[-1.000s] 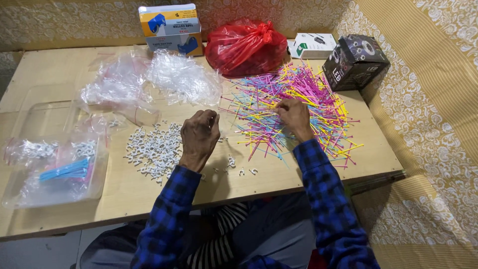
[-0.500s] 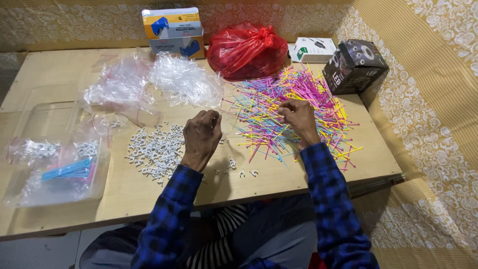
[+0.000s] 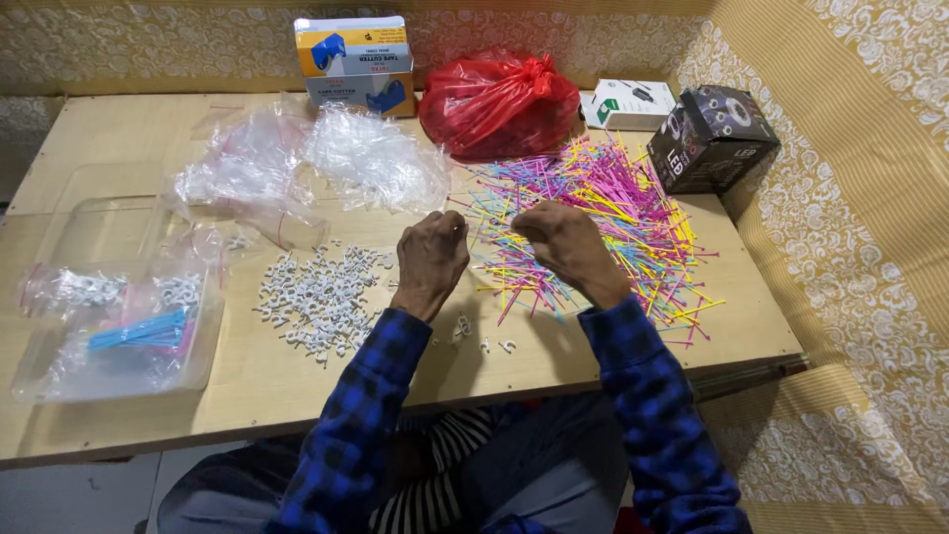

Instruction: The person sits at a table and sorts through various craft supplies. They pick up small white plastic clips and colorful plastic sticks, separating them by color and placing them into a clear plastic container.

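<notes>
Head view: The person sat at a wooden counter (image 3: 119, 148), both forearms in blue checked sleeves. The left hand (image 3: 432, 259) was raised just above the counter, fingers curled inward with the fingertips (image 3: 453, 229) drawn together; whether that grip pinched anything could not be told. The right hand (image 3: 563, 240) hovered over the near edge of a spread heap of thin coloured sticks (image 3: 603, 218) in pink, yellow, blue and green, fingers bent downward; its grip was likewise closed in, and any item within it was hidden. The two hands were near each other, not touching.

A scatter of small white clips (image 3: 318, 297) lay on the counter just left of the left hand, with a few loose ones (image 3: 484, 341) near the front edge between the forearms. A clear plastic tray (image 3: 109, 336) at the left edge held bagged white clips and a bundle of blue sticks (image 3: 138, 331). Crumpled clear plastic bags (image 3: 366, 158) lay behind the clips. Along the back stood a yellow and blue carton (image 3: 356, 61), a tied red plastic bag (image 3: 499, 104), a small white box (image 3: 630, 104) and a black box (image 3: 714, 138).
</notes>
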